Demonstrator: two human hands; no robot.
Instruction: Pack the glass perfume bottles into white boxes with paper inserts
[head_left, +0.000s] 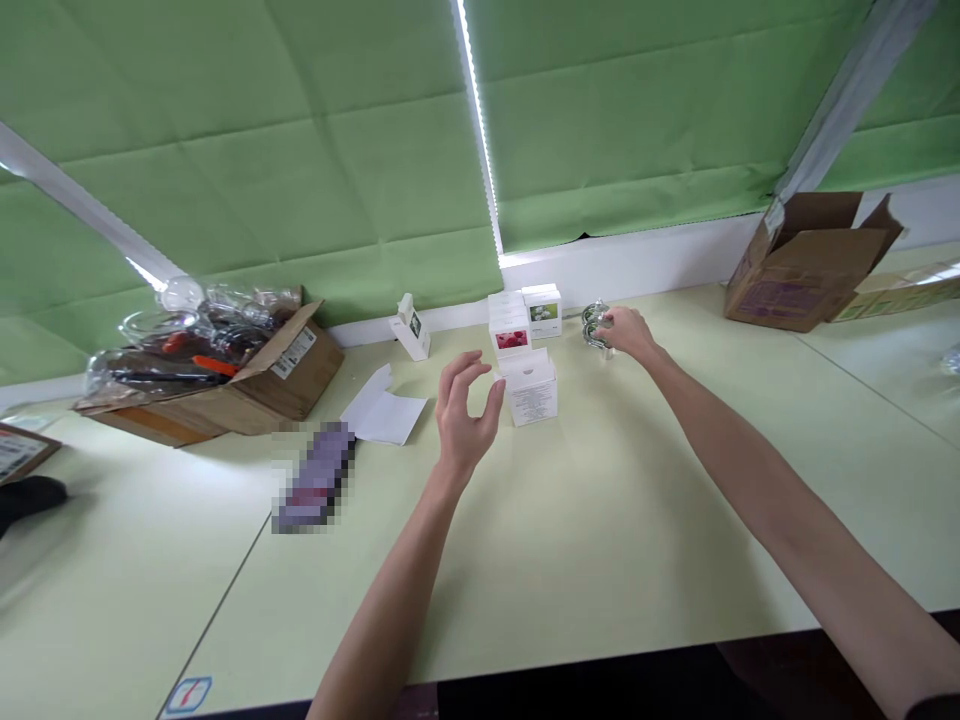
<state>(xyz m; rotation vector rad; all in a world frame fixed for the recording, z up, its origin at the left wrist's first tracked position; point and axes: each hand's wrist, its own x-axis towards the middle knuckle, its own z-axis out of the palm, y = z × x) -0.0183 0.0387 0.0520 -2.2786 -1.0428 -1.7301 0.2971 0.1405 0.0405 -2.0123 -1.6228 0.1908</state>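
My left hand (463, 408) hovers open above the pale green table (600, 540), fingers curved and apart, just left of a small white box (532, 392) with its top flap up. Behind that box stand more white boxes, one with a red flower picture (511, 332) and one with a white flower picture (543, 310). My right hand (626, 332) reaches far to the right of them and closes its fingers on a small clear glass item (595, 325) standing on the table.
An open cardboard box (247, 385) with plastic-wrapped items sits at the left. A single white box (411, 327) and a white sheet (382, 408) lie nearby, plus a blurred dark object (315, 476). Another open carton (806, 260) stands far right. A green curtain hangs behind.
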